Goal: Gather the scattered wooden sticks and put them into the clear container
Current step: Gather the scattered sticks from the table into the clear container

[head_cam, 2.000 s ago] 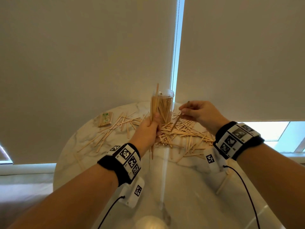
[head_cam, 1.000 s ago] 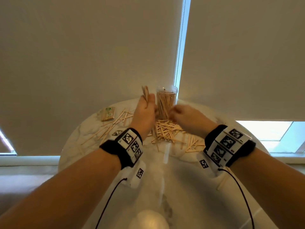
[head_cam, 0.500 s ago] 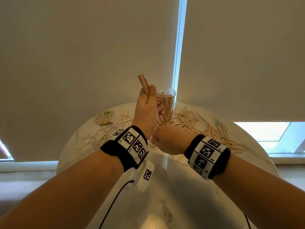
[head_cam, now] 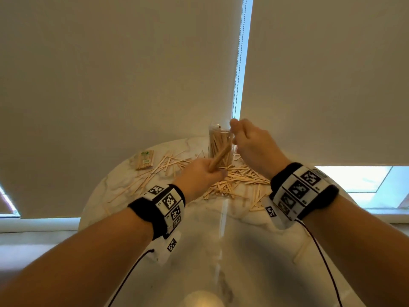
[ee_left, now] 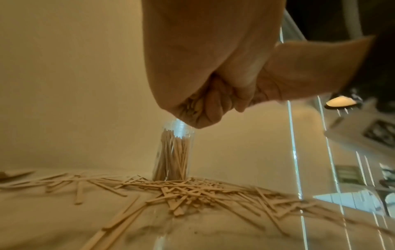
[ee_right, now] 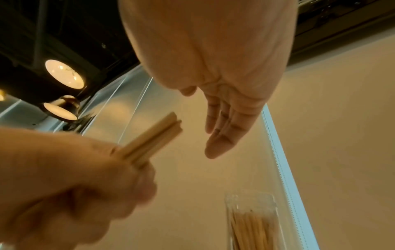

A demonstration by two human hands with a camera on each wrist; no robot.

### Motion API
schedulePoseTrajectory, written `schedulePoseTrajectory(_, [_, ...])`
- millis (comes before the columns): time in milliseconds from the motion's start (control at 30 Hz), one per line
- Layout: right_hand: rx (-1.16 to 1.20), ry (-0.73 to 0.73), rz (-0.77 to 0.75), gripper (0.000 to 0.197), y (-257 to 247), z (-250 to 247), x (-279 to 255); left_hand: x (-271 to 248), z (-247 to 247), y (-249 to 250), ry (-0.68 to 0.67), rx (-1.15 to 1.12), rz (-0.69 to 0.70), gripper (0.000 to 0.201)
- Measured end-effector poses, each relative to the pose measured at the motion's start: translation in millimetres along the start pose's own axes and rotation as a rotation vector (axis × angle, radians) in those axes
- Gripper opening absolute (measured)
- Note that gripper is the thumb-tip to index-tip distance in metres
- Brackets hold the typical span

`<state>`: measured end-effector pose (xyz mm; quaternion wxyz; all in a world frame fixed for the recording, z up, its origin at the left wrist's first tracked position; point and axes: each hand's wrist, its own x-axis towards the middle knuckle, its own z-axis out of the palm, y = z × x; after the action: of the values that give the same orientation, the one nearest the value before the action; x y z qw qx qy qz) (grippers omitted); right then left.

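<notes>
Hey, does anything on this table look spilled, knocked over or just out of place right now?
Yes: loose wooden sticks lie strewn in a crisscross heap across the round table, around the base of the clear container. The container itself stands upright, partly filled. A small wrapped bundle lies apart at the far left.

Matt pale wooden sticks (head_cam: 238, 177), clear glossy container (head_cam: 220, 141), seemingly plastic, on polished marble-look table (head_cam: 221, 251).

Container (head_cam: 220, 142) mouth unobstructed above; loose sticks (head_cam: 239, 177) crowd base.
</notes>
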<state>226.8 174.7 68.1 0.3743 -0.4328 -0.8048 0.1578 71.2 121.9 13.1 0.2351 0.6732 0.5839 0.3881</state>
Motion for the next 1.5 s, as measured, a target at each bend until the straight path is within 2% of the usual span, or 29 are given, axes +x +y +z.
schedulePoseTrajectory(33, [-0.051, -0.051, -0.028, 0.051, -6.5, 1.5, -1.1, 2.3, 2.8, -1.4, -0.028, 0.061, -0.007, 0.033])
schedulePoseTrajectory(100, [-0.299, -0.185, -0.092, 0.043, -10.9, 13.7, -7.4, 5.9, 5.2, 2.0, -0.047, 0.060, -0.011, 0.019])
schedulePoseTrajectory(133, [-0.388, -0.191, -0.116, 0.039, -9.8, 19.7, -9.0, 6.9, 5.7, 4.6, -0.059, 0.033, -0.023, 0.011])
schedulePoseTrajectory(200, [-0.373, -0.173, -0.101, 0.032, -3.6, 23.6, -7.0, 11.4, 7.4, 4.1, -0.097, -0.053, -0.034, 0.023])
schedulePoseTrajectory(300, [-0.202, -0.239, 0.009, 0.024, 11.1, 21.8, 6.5, 18.6, 7.1, 4.1, -0.177, -0.151, -0.009, 0.039])
schedulePoseTrajectory(367, [-0.179, -0.258, 0.062, 0.024, 21.6, 15.1, 21.3, 28.7, 3.2, 4.6, -0.209, -0.225, -0.040, 0.048])
schedulePoseTrajectory(433, [-0.175, -0.204, 0.122, 0.027, 29.0, -0.2, 39.4, 47.4, -5.8, 1.4, -0.136, -0.297, -0.061, 0.048])
schedulePoseTrajectory(567, [-0.031, -0.021, 0.342, 0.032, 60.1, -40.6, 97.8, 105.6, -27.1, -21.3, 0.167, -0.482, -0.195, 0.065])
schedulePoseTrajectory(633, [0.040, 0.048, 0.401, 0.041, 73.8, -51.2, 128.6, 133.4, -32.7, -37.2, 0.281, -0.432, -0.257, 0.047])
schedulePoseTrajectory(667, [0.022, 0.071, 0.406, 0.042, 77.6, -52.7, 143.5, 146.7, -33.9, -44.8, 0.281, -0.393, -0.277, 0.042])
schedulePoseTrajectory(700, [-0.021, 0.092, 0.392, 0.041, 80.7, -51.1, 157.6, 157.0, -33.7, -49.1, 0.240, -0.351, -0.290, 0.053])
schedulePoseTrajectory(800, [-0.255, 0.162, 0.263, 0.034, 76.5, -36.3, 188.8, 179.3, -24.8, -50.7, 0.073, -0.225, -0.257, 0.108])
schedulePoseTrajectory(867, [-0.422, 0.106, 0.164, 0.034, 68.4, -18.1, 198.7, 190.7, -14.4, -49.3, 0.018, -0.204, -0.227, 0.134])
schedulePoseTrajectory(900, [-0.459, 0.037, 0.119, 0.034, 66.4, -6.6, 203.7, 195.5, -9.5, -48.2, 0.012, -0.196, -0.221, 0.140])
schedulePoseTrajectory(967, [-0.451, -0.120, 0.129, 0.031, 65.6, 15.8, 211.1, 203.8, -0.3, -48.9, 0.038, -0.140, -0.224, 0.135])
schedulePoseTrajectory(1033, [-0.426, -0.307, 0.184, 0.030, 66.7, 37.0, 213.4, 208.9, 5.2, -52.0, 0.088, -0.051, -0.215, 0.118])
schedulePoseTrajectory(1100, [-0.667, -0.451, 0.120, 0.033, 66.7, 43.6, 212.5, 209.6, 7.9, -55.1, 0.122, 0.001, -0.189, 0.109])
schedulePoseTrajectory(1167, [-0.539, -0.454, 0.208, 0.026, 59.5, 43.1, 212.9, 209.3, 9.9, -58.5, 0.128, 0.015, -0.175, 0.107])
schedulePoseTrajectory(1200, [-0.503, -0.414, 0.194, 0.023, 57.9, 44.0, 214.8, 209.5, 10.4, -59.6, 0.130, 0.021, -0.174, 0.106])
schedulePoseTrajectory(1267, [-0.614, -0.414, 0.073, 0.022, 56.8, 50.0, 218.0, 210.1, 11.0, -61.5, 0.132, 0.032, -0.176, 0.105])
schedulePoseTrajectory(1333, [-0.667, -0.496, 0.076, 0.026, 57.4, 57.3, 216.7, 210.1, 11.7, -63.3, 0.135, 0.042, -0.172, 0.102])
schedulePoseTrajectory(1500, [-0.644, -0.497, 0.063, 0.021, 59.3, 56.5, 221.6, 212.4, 13.0, -69.1, 0.153, 0.036, -0.166, 0.098])
